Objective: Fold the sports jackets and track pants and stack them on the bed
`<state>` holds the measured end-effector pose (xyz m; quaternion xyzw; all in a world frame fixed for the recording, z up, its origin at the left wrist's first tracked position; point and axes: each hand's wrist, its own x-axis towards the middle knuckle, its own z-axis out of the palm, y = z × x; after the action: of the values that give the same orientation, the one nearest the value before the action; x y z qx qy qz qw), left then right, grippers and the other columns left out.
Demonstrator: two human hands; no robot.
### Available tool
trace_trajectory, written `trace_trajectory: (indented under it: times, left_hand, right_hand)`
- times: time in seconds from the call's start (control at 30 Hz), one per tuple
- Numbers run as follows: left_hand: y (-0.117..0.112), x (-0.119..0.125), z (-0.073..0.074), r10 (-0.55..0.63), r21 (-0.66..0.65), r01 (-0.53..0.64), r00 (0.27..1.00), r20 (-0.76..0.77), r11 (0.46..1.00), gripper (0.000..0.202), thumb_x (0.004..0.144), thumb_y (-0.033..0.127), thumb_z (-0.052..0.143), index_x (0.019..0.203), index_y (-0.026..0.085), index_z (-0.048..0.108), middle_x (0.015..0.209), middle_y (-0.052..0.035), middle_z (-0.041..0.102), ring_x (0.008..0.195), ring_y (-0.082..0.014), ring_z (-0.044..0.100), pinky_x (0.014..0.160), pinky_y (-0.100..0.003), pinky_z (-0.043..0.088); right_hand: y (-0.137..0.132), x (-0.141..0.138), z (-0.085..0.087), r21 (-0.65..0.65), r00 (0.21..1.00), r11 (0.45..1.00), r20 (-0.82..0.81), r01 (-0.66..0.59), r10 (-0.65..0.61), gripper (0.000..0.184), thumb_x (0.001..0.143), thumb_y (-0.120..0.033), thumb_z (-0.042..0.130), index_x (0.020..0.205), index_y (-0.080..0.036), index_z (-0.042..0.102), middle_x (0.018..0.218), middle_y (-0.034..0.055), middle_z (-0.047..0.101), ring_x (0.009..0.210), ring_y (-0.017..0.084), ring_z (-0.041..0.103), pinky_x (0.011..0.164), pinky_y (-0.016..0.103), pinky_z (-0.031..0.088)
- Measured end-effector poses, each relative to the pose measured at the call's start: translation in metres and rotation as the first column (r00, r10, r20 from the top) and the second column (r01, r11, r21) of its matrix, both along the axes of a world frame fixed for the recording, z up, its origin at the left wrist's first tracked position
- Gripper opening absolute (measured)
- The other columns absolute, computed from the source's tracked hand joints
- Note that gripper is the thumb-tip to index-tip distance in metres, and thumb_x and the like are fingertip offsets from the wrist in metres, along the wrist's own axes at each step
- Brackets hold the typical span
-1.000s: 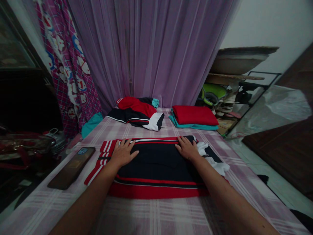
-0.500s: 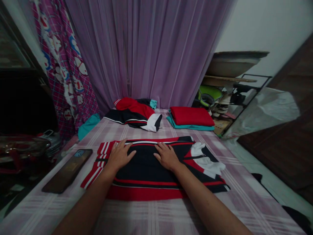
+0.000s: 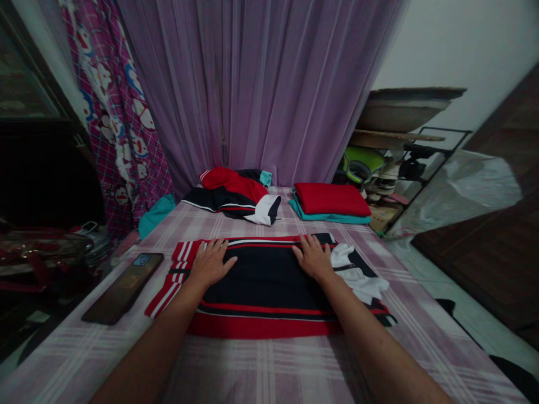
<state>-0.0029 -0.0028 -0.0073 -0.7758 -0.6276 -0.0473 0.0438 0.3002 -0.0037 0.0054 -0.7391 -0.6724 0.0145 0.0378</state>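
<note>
A navy and red jacket [image 3: 261, 280] with white stripes and a white collar lies folded lengthwise on the plaid-covered table. Its striped hem points left and its collar points right. My left hand [image 3: 209, 262] rests flat on the jacket near the striped end, fingers spread. Toward the collar, my right hand [image 3: 314, 258] lies on the far edge of the cloth, its fingers also spread. Neither hand grips anything. Beyond the jacket is another crumpled red, navy and white jacket [image 3: 236, 193].
A phone [image 3: 124, 289] lies at the left on the tablecloth [image 3: 261, 370]. Folded red [image 3: 332, 198] and teal [image 3: 337, 218] garments are stacked at the back right. Purple curtains [image 3: 261, 84] hang behind. A rack [image 3: 446, 163] with shoes and basins stands at the right.
My right hand has slid right along the jacket toward its collar. My left hand stays near the striped hem, and the view has shifted slightly.
</note>
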Motion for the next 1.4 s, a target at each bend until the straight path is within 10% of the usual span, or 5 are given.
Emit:
trace_trajectory:
  times: [0.2,0.53,0.77,1.4]
  left_hand:
    - [-0.004,0.000,0.003,-0.008,-0.002,0.008,1.000,0.017,1.000,0.067,0.094,0.058,0.033,0.146,0.018,0.043,0.154,-0.0119,0.041,0.143,-0.0310,0.035,0.118,-0.055,0.020]
    - [-0.001,0.010,0.017,0.103,-0.080,-0.094,0.988,0.116,0.992,0.064,0.097,0.055,0.026,0.147,0.017,0.041,0.157,-0.0125,0.035,0.146,-0.0266,0.030,0.119,-0.049,0.021]
    - [-0.033,0.035,0.004,-0.031,-0.027,0.032,0.998,0.057,0.999,0.062,0.096,0.059,0.026,0.146,0.026,0.044,0.156,-0.0075,0.039,0.146,-0.0280,0.030,0.119,-0.053,0.019]
    - [0.009,-0.093,0.028,0.217,-0.092,-0.215,0.976,0.011,0.972,0.050,0.096,0.035,0.030,0.137,0.022,0.054,0.143,-0.0106,0.055,0.134,-0.0269,0.048,0.111,-0.050,0.031]
  right_hand:
    - [-0.033,-0.051,0.001,0.012,0.918,0.921,-0.073,-0.389,0.389,0.057,0.099,-0.051,0.031,0.151,-0.028,0.036,0.160,0.0088,0.030,0.147,0.026,0.024,0.116,0.054,0.018]
    - [-0.051,-0.036,-0.011,-0.002,0.946,0.947,-0.032,-0.321,0.321,0.056,0.099,-0.048,0.038,0.150,-0.026,0.038,0.159,0.0081,0.031,0.146,0.027,0.027,0.116,0.053,0.021]
    - [-0.050,-0.036,-0.014,-0.005,0.947,0.948,-0.041,-0.318,0.318,0.057,0.099,-0.049,0.036,0.151,-0.027,0.038,0.159,0.0075,0.031,0.147,0.027,0.025,0.116,0.053,0.020]
    - [-0.050,-0.034,-0.015,0.035,0.943,0.945,-0.068,-0.325,0.327,0.056,0.097,-0.048,0.038,0.149,-0.026,0.041,0.157,0.0083,0.035,0.145,0.027,0.028,0.115,0.054,0.022]
